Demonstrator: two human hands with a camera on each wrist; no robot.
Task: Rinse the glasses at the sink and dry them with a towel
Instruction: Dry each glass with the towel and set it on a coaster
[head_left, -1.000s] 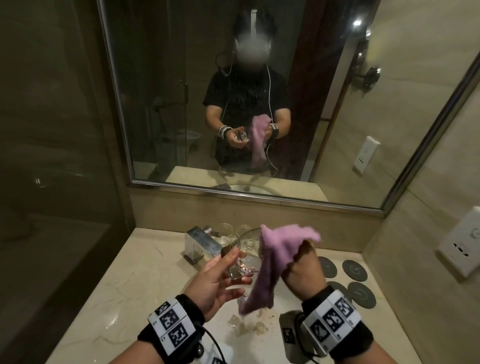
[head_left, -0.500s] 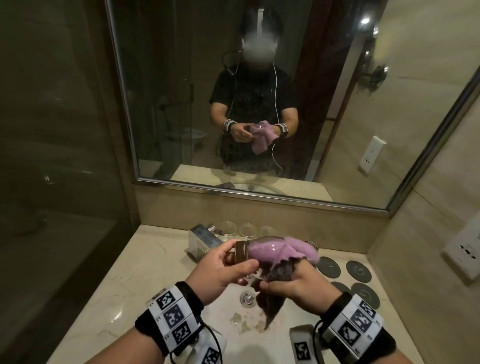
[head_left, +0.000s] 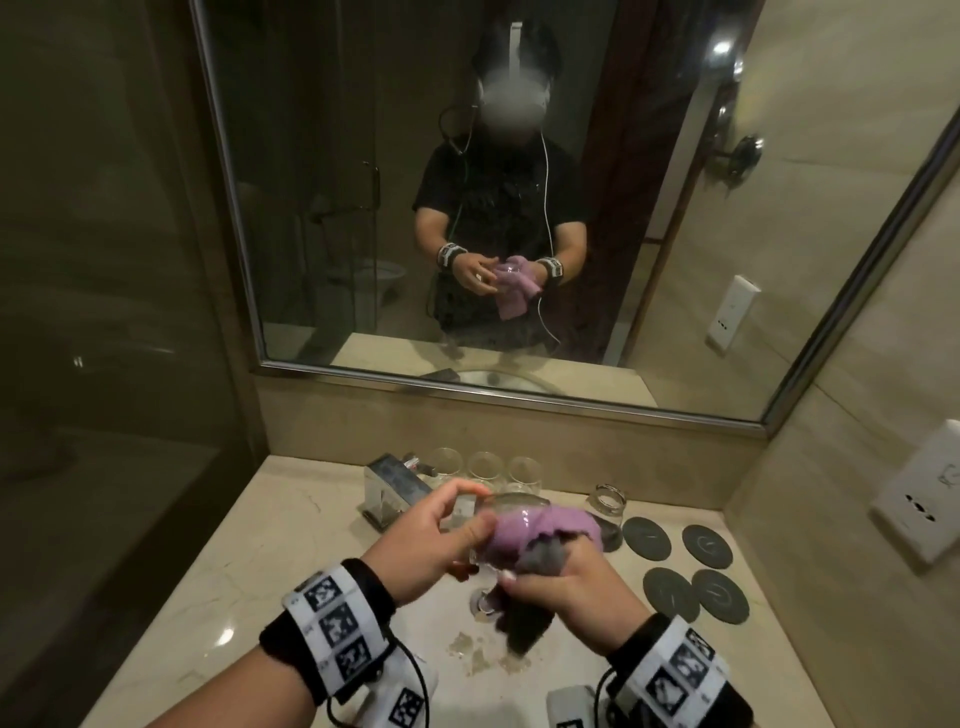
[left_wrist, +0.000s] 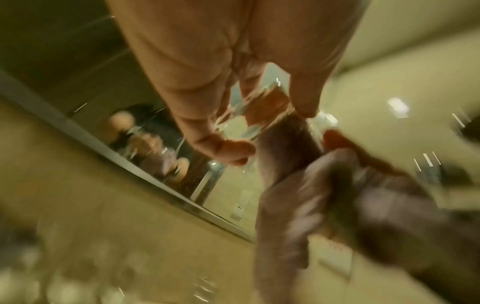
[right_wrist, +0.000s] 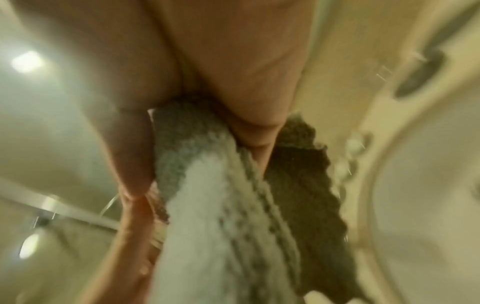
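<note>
While the left hand (head_left: 426, 540) grips the glass (head_left: 498, 525), purple towel (head_left: 550, 530) fills it. Right hand (head_left: 566, 592) clutches the towel.

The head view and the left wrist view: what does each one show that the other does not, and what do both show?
Only the head view shows three glasses in a row by the wall behind the faucet, another glass to their right, four dark coasters and the sink drain.

Only the left wrist view shows the underside of the left hand's fingers against the held glass's base.

Both show the left hand gripping the held glass, the purple towel, and the mirror.
</note>
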